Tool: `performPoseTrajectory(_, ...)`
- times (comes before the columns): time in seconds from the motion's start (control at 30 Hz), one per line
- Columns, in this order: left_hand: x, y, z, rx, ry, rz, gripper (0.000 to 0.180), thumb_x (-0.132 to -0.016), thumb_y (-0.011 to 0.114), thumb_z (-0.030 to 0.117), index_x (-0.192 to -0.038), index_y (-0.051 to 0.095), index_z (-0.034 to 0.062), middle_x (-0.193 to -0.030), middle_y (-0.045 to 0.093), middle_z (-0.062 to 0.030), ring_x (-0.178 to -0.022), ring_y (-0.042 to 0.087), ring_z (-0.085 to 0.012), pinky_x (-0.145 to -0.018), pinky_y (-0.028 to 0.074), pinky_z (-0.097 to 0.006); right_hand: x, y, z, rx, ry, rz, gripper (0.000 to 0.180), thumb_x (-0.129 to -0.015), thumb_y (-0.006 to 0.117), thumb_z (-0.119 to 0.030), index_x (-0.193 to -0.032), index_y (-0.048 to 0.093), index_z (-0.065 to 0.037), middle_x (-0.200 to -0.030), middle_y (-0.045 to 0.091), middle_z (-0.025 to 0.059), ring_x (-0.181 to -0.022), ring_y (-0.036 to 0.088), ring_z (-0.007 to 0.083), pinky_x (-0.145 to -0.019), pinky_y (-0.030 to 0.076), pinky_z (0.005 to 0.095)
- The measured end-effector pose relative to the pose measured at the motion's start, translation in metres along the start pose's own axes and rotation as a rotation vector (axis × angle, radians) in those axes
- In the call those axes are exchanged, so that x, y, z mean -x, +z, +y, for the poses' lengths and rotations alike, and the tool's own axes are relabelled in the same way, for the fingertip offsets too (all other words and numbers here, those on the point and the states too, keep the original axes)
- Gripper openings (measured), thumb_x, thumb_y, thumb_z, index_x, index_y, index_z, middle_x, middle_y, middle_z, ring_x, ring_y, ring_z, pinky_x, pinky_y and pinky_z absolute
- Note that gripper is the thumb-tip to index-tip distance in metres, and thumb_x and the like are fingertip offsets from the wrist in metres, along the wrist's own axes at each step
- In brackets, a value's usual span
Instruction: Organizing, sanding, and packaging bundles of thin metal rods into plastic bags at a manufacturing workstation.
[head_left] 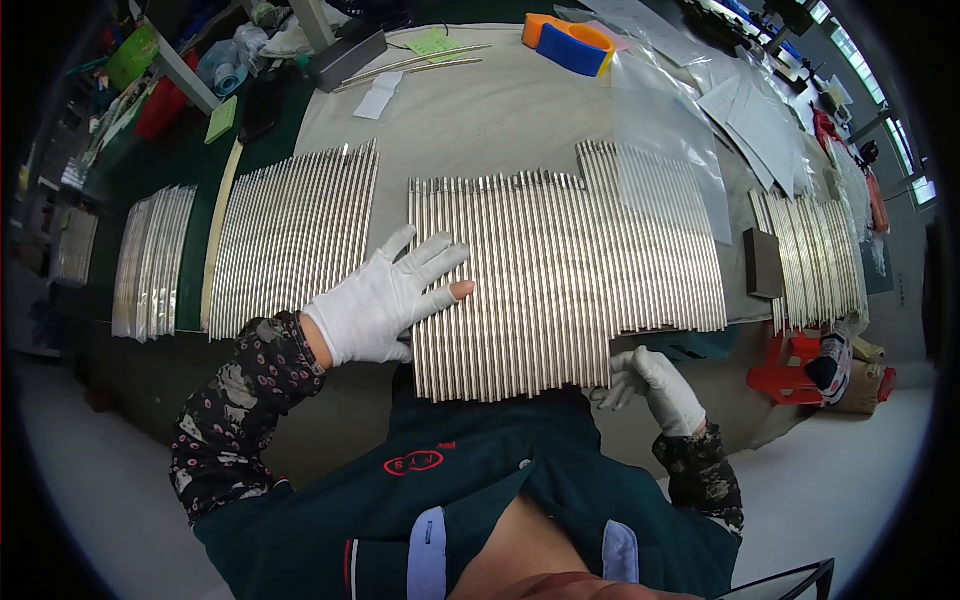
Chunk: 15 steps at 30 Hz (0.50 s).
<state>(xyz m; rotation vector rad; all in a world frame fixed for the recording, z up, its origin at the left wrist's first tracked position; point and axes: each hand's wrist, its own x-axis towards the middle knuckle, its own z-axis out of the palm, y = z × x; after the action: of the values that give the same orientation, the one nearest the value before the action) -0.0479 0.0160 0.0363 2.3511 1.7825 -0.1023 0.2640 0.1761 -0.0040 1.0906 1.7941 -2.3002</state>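
Observation:
A row of slim silver metal rods point(510, 290) lies side by side in front of me, its near ends jutting past the table's edge. My left hand point(385, 295), in a white glove with the thumb tip bare, is spread open; its fingers and thumb rest on the left side of this row. Near the row's lower right corner is my right hand point(655, 390), also in a white glove. Its fingers are loosely bent and apart, with nothing visible in them; whether they touch the rod ends I cannot tell. Another row of rods point(670, 270) adjoins on the right, set farther back.
More rods point(295, 240) lie to the left, beside a wooden strip point(222, 235). Bagged rods point(155, 265) sit farther left. At right are a dark block point(763, 263) and another rod bundle point(818, 260). Behind lie a plastic bag point(670, 150) and an orange-and-blue ring-shaped tool point(575, 48).

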Motion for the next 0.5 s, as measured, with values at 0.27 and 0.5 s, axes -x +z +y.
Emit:
performPoseTrajectory(0.27,-0.035,0.028,-0.001,0.12,0.385,0.285,0.087,-0.06,0.065,0.01,-0.132,0.019,0.0205,-0.128,0.035,-0.0199,-0.119,0.036,-0.0349,-0.098,0.025,-0.054,-0.044,0.051,-0.006,-0.525,0.146,-0.594,0.05,-0.084,0.055,-0.018,-0.126,0.034,0.002,-0.12,0.047,0.0188,-0.101,0.055,0.0311,-0.082,0.049,0.0374)
performPoseTrajectory(0.5,-0.097,-0.003,0.034,0.011,0.769,0.309,0.054,-0.067,0.06,0.009,-0.117,0.04,0.0163,-0.107,0.05,-0.0136,-0.103,0.05,-0.0288,-0.096,0.03,-0.051,-0.061,0.059,0.005,-0.375,0.133,-0.731,0.036,-0.084,0.054,-0.013,-0.114,0.047,0.005,-0.105,0.057,0.0199,-0.097,0.058,0.0297,-0.081,0.049,0.0346)
